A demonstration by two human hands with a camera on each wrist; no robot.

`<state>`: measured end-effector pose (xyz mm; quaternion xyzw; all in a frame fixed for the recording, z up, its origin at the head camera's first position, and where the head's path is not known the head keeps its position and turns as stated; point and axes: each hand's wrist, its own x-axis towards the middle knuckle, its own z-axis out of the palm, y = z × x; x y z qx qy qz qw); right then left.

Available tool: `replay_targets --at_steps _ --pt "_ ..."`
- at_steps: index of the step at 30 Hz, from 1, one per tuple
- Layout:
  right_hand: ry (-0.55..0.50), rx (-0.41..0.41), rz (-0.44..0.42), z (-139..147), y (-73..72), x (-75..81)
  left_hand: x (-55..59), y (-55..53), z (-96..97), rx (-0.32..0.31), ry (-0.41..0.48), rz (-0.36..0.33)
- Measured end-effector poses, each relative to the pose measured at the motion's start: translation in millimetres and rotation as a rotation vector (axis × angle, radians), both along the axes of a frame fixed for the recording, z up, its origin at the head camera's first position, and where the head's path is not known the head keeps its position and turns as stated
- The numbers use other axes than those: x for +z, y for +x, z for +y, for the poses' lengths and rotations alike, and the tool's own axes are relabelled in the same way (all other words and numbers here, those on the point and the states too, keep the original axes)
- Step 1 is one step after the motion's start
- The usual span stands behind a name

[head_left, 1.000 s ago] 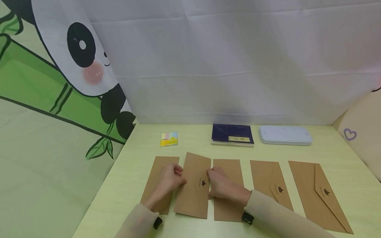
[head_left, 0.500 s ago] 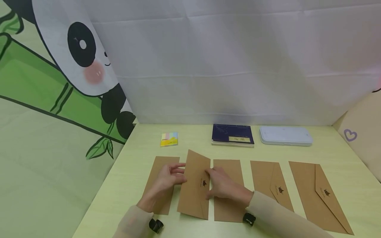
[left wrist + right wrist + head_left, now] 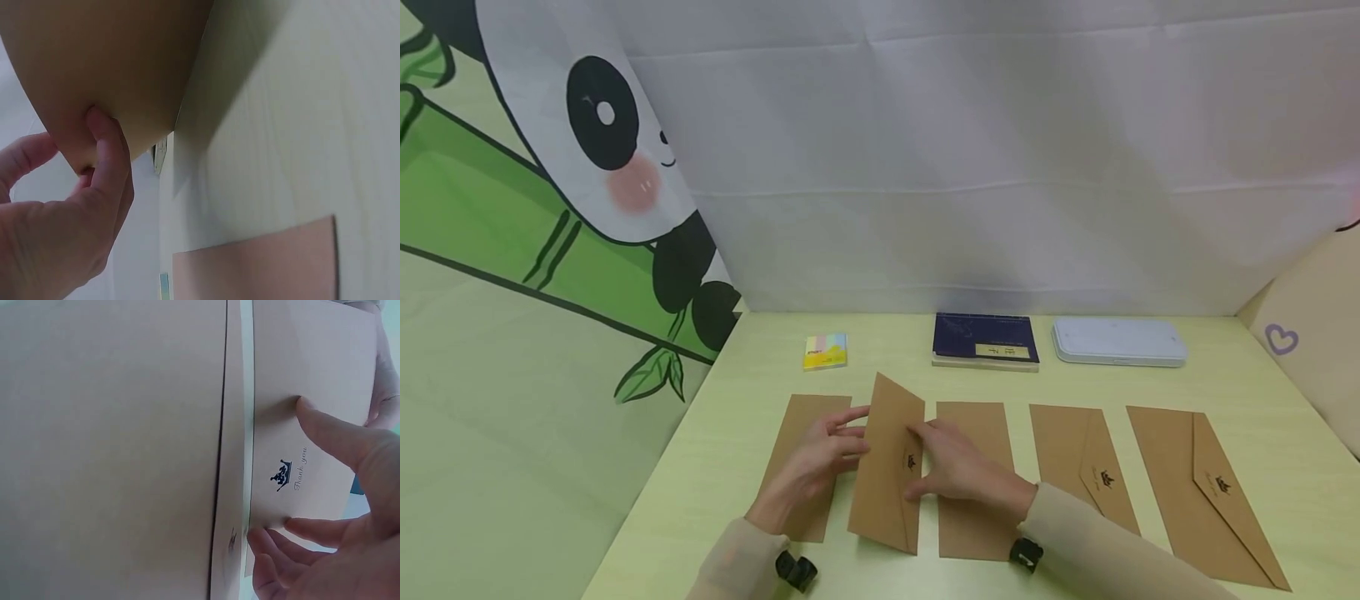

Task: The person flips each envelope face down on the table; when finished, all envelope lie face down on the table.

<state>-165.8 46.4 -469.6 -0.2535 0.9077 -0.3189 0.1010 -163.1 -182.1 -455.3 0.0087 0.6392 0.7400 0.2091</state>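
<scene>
A brown kraft envelope (image 3: 880,475), printed with a dark crown and "Thank you", leans up with its left side raised off the table. My left hand (image 3: 816,458) pinches its left edge; in the left wrist view, its fingers (image 3: 109,150) lie against the underside. My right hand (image 3: 966,471) reaches onto the front, with the thumb and index finger spread either side of the crown. In the right wrist view, the tips of these fingers (image 3: 328,431) touch the paper, while the others are bent by the edge.
Flat envelopes lie on either side: one (image 3: 811,407) under my left forearm, one (image 3: 976,421) under my right, and two (image 3: 1060,454) (image 3: 1187,492) with flaps farther right. Sticky notes (image 3: 825,352), a dark blue book (image 3: 985,336) and a pale case (image 3: 1120,340) line the back.
The envelope's left side has risen and the sheet has tilted more steeply. My left hand has shifted its fingers around that edge, while my right fingertips have moved farther left over the front.
</scene>
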Motion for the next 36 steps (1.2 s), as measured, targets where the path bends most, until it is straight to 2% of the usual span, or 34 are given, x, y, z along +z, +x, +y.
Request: replay_targets --at_steps 5,12,19,24,31,36 --pt "-0.041 0.007 -0.026 -1 0.0 2.0 -3.7 -0.4 1.2 -0.06 0.089 -0.022" --pt "-0.092 0.004 -0.063 -2 0.9 5.4 -6.8 -0.2 3.1 -0.099 0.185 -0.079" --pt "-0.146 0.015 -0.071 -3 0.3 9.0 -9.4 -1.6 7.4 -0.192 0.291 -0.149" --pt "-0.193 0.037 -0.101 -4 -0.8 11.2 -12.0 -0.4 11.2 -0.187 0.305 -0.168" --pt "-0.394 0.069 -0.274 -3 1.0 14.0 -14.7 0.4 16.1 -0.164 0.292 -0.163" --pt "-0.542 0.103 -0.392 -1 4.2 17.0 -15.2 0.5 18.7 -0.17 0.293 -0.15"
